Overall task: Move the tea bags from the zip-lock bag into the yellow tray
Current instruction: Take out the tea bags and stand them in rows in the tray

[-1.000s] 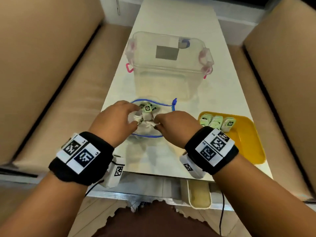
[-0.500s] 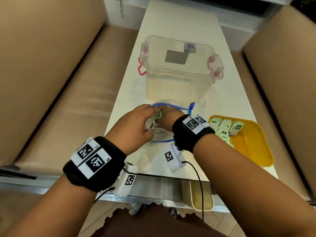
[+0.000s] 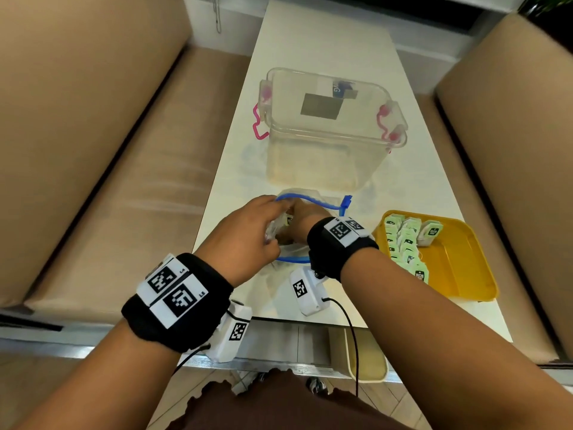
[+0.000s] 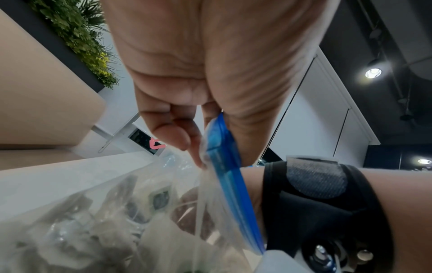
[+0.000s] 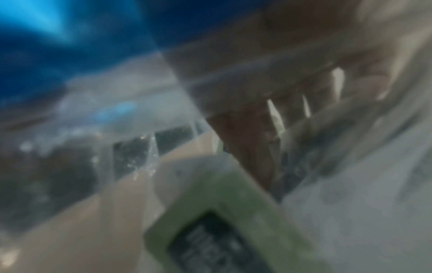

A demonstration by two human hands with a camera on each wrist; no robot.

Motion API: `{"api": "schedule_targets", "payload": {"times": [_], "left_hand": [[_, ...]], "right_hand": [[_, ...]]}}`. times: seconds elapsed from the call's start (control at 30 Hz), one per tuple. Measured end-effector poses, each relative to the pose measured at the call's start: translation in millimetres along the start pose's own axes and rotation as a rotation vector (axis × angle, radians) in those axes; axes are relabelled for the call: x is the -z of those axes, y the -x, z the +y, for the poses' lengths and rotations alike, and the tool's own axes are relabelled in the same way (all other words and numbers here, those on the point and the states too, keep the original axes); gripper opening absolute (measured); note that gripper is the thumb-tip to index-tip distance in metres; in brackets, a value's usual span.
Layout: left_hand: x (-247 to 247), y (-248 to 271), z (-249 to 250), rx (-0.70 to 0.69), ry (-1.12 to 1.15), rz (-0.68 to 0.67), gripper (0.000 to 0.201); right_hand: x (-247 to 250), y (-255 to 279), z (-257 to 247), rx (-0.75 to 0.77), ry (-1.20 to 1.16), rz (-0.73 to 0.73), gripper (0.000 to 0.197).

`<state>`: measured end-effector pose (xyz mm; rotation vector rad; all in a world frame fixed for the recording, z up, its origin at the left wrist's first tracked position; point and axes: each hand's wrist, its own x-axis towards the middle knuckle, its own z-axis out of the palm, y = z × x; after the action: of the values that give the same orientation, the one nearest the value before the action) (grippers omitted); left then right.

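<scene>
Tea bags (image 4: 158, 198): light, soft, crushable; we take them by the paper tags. Left hand (image 3: 245, 240) pinches zip-lock bag (image 4: 224, 166) rim; right hand (image 3: 302, 217) inside, grip unclear.

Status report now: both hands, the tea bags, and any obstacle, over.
Left hand pinches zip-lock bag rim. Right hand inside bag among tea bags, grip unclear. Several already in yellow tray. Nothing in the way.
</scene>
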<state>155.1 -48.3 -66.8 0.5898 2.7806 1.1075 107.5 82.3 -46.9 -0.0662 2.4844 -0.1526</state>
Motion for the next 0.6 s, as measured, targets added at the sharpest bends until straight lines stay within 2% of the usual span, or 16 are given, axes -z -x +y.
{"api": "schedule_targets", "payload": {"times": [0.13,0.23,0.3,0.37,0.47,0.53,0.6], "left_hand": [[-2.2,-1.4,-0.7,0.009,-0.008,-0.005,0.069],[-3.5,-2.5,-3.0,-0.004,-0.006,0.003,0.070],[-3.7,-3.5,-4.1,-0.002,-0.010,0.005,0.070],[-4.2,-5.2,-4.8,0.007,-0.023,0.008,0.070],[-4.6,-7.2,-5.4,0.010,-0.024,0.008,0.071],[-4.4,-7.9,-4.6,0.004,-0.014,0.006,0.070],[-4.7,-8.8,-3.6,0.007,-0.015,0.004,0.070]], "right_hand": [[1.3,7.4,-3.6,0.042,0.057,-0.051,0.030],[-1.0,6.8,-2.6,0.065,0.092,-0.016,0.041],[-5.1,0.4,0.2,0.049,0.075,-0.011,0.041],[-10.2,-10.0,2.5,0.035,0.071,-0.002,0.034],[-11.9,-8.9,5.2,0.106,0.100,0.018,0.025],[-17.3,-6.8,8.7,0.144,0.090,-0.001,0.033],[-22.4,-6.8,12.9,0.114,0.044,-0.010,0.044]]}}
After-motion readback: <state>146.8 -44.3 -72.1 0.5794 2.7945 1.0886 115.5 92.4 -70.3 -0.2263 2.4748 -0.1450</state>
